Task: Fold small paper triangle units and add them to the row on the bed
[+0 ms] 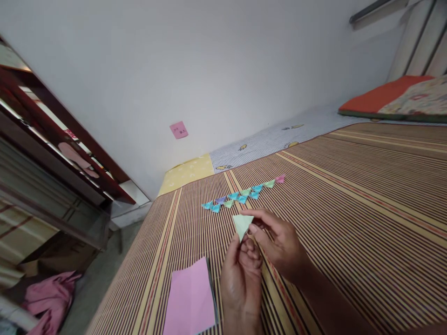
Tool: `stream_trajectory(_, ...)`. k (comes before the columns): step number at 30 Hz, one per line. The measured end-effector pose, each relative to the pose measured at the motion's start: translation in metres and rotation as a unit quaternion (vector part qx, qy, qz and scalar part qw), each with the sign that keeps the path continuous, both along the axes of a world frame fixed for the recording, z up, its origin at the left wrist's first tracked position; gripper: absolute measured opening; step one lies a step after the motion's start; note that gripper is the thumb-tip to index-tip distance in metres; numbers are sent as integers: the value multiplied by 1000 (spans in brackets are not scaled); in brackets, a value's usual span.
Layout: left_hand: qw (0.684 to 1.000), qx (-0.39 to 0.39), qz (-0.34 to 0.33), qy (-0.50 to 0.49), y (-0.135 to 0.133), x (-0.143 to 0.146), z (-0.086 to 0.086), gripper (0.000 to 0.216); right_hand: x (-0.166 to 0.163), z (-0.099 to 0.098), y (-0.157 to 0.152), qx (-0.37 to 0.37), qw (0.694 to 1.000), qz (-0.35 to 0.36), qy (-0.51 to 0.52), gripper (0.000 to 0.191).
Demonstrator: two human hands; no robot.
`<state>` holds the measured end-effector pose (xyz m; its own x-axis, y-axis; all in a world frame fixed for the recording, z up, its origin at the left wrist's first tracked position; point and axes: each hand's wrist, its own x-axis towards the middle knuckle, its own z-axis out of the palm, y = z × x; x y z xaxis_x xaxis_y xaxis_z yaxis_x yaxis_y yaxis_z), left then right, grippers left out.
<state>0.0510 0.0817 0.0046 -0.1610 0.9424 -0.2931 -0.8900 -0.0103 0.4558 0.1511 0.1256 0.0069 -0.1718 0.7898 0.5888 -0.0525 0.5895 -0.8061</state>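
Note:
A pale green folded paper triangle [242, 224] is held up over the striped mat [349, 200]. My left hand [240, 274] pinches its lower corner, fingers curled. My right hand [277, 239] grips its right edge between thumb and fingers. Just beyond lies a row of several small folded paper triangles [242, 196] in blue, green, purple and pink. A stack of pink paper sheets [191, 298] lies flat on the mat to the left of my left hand.
The white wall [209, 70] carries a pink sticky note [179, 130]. A dark wooden frame [52, 139] stands at the left, with pink cloth [52, 298] on the floor. Orange and patterned cushions [401, 97] lie at the far right.

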Motion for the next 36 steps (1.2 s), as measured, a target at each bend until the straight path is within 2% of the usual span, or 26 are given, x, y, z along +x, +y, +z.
stream_trajectory(4, 997, 27, 55, 49, -2, 1, -2, 23, 2, 2, 0, 3, 1000, -11, 20, 25)
stream_trajectory(9, 999, 18, 20, 17, 0, 2, -3, 26, 4, 3, 1, -11, 1000, 0, 29, 28)
stream_trajectory(15, 1000, -3, 22, -2, 2, 2, -2, 31, 2, 2, 0, -14, 1000, -2, 27, 31)
stream_trajectory(18, 999, -15, 42, 12, 0, 2, -1, 27, 3, 2, 0, -1, 1000, -17, 16, 29)
stream_trajectory(22, 991, 20, 76, 107, -3, 8, 1, 5, 3, 3, 0, -37, 999, -18, 26, 33)
stream_trajectory(25, 975, 52, 60, 207, -7, 13, -1, 18, 0, 6, -1, -115, 990, 39, 66, 38)
stream_trajectory(27, 955, 50, 48, 287, -9, 13, -3, 23, -3, 6, -2, -130, 988, 51, 59, 30)
stream_trajectory(30, 907, 30, 92, 410, -11, 11, -1, 22, -7, 3, 0, -50, 998, -38, -3, 11)
stream_trajectory(32, 879, 30, 126, 459, -12, 9, 5, 30, -8, -1, 2, 27, 994, -100, -36, 14)
stream_trajectory(34, 867, 36, 117, 483, -13, 9, 11, 44, -9, -5, 4, 76, 989, -112, -53, 20)
stream_trajectory(36, 861, 34, 100, 498, -13, 9, 14, 45, -9, -8, 5, 94, 989, -92, -68, 26)
